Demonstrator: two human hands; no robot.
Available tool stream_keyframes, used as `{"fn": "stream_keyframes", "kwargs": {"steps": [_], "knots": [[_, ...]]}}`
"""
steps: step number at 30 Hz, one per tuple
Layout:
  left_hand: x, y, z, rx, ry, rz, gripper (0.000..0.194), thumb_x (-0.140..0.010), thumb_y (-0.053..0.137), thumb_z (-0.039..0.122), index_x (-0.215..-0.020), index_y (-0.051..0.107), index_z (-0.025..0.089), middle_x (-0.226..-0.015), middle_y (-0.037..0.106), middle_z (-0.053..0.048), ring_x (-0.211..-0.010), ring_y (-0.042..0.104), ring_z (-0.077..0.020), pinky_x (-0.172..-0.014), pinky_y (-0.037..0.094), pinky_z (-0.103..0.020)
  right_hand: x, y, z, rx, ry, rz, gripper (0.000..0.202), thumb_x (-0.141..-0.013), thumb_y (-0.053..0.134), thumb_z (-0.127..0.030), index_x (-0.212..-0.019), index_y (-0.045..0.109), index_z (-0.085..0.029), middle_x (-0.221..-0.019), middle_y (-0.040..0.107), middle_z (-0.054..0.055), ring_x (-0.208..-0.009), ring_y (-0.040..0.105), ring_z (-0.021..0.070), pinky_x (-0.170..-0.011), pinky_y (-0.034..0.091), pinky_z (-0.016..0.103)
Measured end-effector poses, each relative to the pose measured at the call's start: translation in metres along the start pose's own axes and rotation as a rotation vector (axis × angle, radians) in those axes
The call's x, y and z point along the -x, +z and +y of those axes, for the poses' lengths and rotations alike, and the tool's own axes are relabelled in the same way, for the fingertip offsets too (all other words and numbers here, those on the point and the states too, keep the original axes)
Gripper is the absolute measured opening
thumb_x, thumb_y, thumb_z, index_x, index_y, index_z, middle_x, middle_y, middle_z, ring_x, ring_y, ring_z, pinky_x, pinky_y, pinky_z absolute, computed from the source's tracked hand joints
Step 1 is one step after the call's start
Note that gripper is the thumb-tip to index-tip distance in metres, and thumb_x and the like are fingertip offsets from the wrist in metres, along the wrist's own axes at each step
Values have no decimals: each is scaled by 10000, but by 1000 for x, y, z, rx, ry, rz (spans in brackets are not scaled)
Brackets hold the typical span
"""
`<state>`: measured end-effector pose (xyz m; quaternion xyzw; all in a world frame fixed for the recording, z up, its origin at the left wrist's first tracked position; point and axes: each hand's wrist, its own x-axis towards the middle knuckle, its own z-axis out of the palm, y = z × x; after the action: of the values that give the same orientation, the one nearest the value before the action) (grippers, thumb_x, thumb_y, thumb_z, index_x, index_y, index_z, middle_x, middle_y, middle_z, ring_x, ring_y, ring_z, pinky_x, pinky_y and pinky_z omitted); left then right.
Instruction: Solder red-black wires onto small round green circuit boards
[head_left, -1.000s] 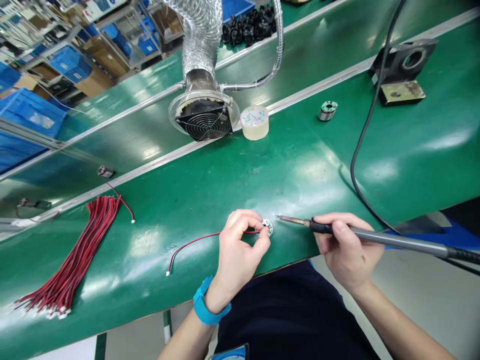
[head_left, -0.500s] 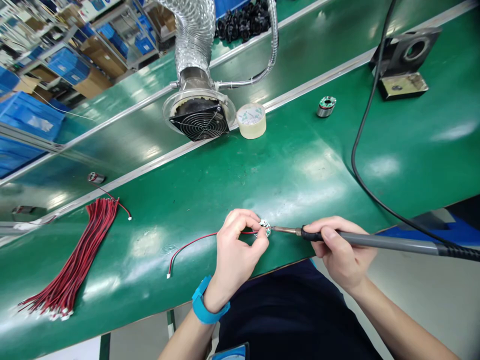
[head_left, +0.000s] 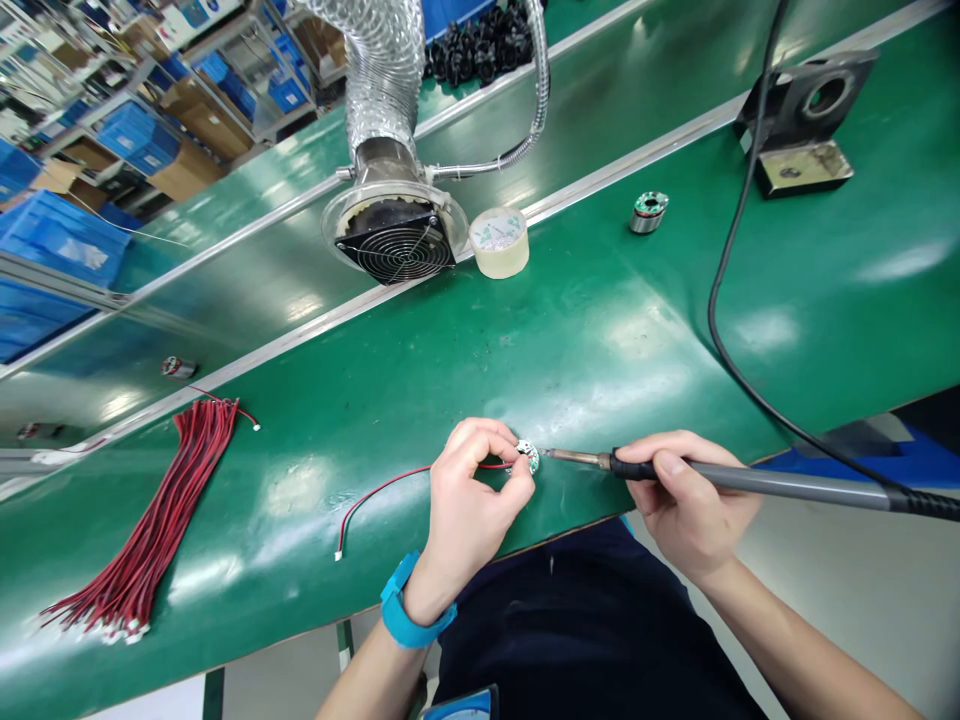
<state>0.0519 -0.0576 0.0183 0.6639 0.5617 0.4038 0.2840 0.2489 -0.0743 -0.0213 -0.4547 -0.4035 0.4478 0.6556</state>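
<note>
My left hand (head_left: 478, 490) is closed in a pinch on a thin red-and-black wire (head_left: 384, 486), its fingertips against a small round green circuit board (head_left: 528, 456). The wire trails left over the green bench and ends in a white plug. What lies under the board is mostly hidden by the fingers. My right hand (head_left: 694, 500) is wrapped round the grip of a soldering iron (head_left: 780, 480). The iron's tip points left, with a small gap between it and the board's right edge.
A bundle of red-and-black wires (head_left: 161, 520) lies at left. Toward the back are a fume extractor fan (head_left: 405, 250), a tape roll (head_left: 499, 243), a small motor (head_left: 649, 212) and a metal iron stand (head_left: 806, 125). The iron's black cable (head_left: 712, 310) loops across the right side. Another motor (head_left: 178, 367) sits beyond the rail.
The soldering iron has drawn back slightly to the right, its tip coming away from the board. My left hand has barely moved. Beyond the rail, the motor at left has shifted left.
</note>
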Motion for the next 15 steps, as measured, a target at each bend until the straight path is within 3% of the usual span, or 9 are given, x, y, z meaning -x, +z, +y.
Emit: {"fn": "stream_keyframes", "kwargs": {"steps": [15], "knots": [[-2, 0, 0, -29, -3, -8, 178, -832, 693, 75, -728, 620, 200, -859, 663, -15, -824, 639, -159, -749, 492, -301, -2, 0, 3, 30, -45, -151, 228, -1027, 614, -281, -962, 814, -194, -606, 652, 7, -420, 524, 113, -394, 377, 245]]}}
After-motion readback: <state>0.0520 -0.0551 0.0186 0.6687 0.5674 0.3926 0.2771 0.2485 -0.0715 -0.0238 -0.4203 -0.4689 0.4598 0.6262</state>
